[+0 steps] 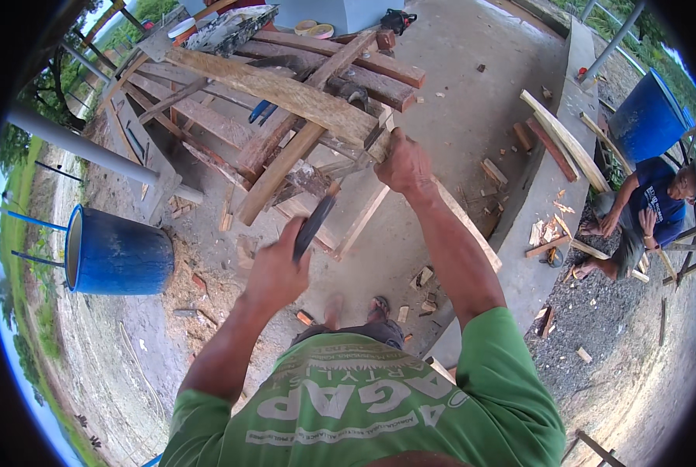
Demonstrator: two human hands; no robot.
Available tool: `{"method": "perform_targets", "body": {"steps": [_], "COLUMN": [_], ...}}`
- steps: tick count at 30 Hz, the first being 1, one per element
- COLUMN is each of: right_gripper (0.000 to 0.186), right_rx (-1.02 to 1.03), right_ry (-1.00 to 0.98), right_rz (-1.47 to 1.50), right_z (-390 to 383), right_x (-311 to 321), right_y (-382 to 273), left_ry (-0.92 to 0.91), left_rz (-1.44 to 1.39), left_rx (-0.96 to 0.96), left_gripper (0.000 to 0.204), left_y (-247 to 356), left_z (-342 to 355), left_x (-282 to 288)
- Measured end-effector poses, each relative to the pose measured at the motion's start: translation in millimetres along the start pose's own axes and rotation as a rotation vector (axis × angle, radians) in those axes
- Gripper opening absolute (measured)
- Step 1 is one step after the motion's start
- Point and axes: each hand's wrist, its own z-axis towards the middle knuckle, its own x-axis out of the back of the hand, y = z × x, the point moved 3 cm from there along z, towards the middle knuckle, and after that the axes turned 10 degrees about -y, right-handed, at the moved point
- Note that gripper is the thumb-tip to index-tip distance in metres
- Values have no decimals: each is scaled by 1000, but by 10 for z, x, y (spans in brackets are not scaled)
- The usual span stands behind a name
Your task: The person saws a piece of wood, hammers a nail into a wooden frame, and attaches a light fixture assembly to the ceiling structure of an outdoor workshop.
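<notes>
A long, weathered wooden plank [278, 92] lies slantwise across a stack of timber, its near end toward me. My right hand [404, 165] is closed at that near end, where a narrow dark strip shows across the wood beside the fingers. What else may be inside that grip is hidden. Lower and to the left, my left hand [274, 268] is wrapped around a dark bar-shaped tool [314, 226] with a brownish tip. The tool points up toward the timber, and its exact kind is unclear. A shorter wood piece [282, 173] crosses under the plank.
Reddish beams [340, 66] are stacked behind. A blue-handled tool [261, 111] rests among the wood. Blue drums [122, 251] stand left and far right. Another person [651, 206] sits at the right beside offcuts. A concrete ledge [519, 226] runs along the right; wood scraps litter the floor.
</notes>
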Motion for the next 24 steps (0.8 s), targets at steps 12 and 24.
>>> {"method": "perform_targets", "body": {"steps": [12,24], "right_gripper": [44,48], "right_rx": [13,-60], "right_ry": [62,48], "right_rz": [-7,160], "right_z": [65,61], "right_x": [93,81], "right_y": [-36,-44], "left_ry": [-50,-152], "left_rz": [110,274], "left_rx": [25,130], "left_gripper": [63,61], "left_y": [292,507], "left_z": [323,-215], "left_x": [121,334]}}
